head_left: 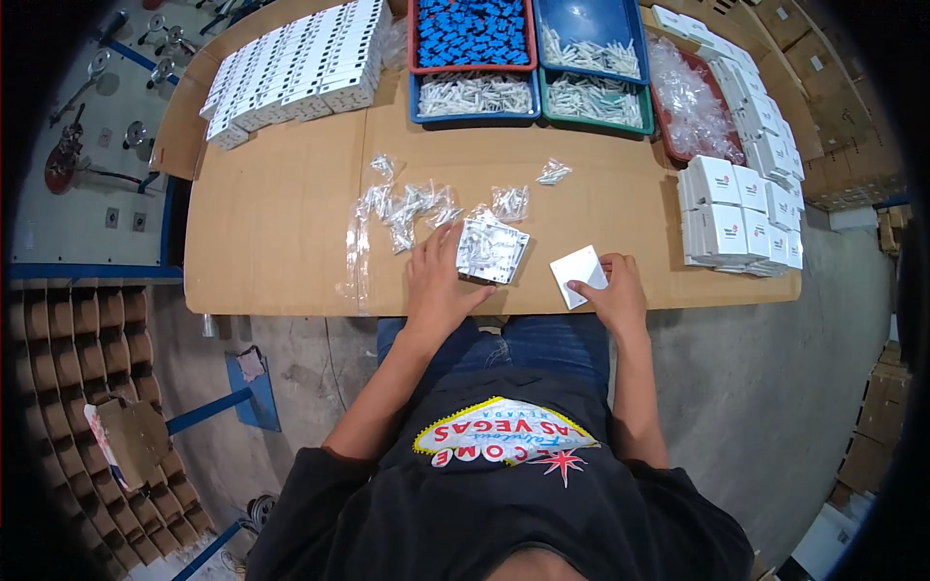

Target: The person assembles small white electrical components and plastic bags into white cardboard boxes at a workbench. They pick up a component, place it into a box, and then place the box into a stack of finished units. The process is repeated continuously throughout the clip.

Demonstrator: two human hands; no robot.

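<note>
In front of me on the cardboard-covered table lies a small stack of printed leaflets (492,252), grey and white, slightly fanned. My left hand (436,281) is spread against its left side, fingertips at the upper left edge and thumb near the lower edge. A flat white square piece (575,274), like a small box or card, is pinched in my right hand (617,290), thumb on top and fingers on its right edge. It tilts close to the table's near edge. Small clear bags of white plugs and screws (417,205) lie beyond the leaflets, with single bags (511,202) nearby.
Rows of white boxes (300,68) stand at the far left. Trays hold blue parts (472,34) and white plugs (475,97). A red tray of clear bags (693,97) sits beside stacked white boxes (727,218) on the right. Below left is a cardboard divider grid (77,368).
</note>
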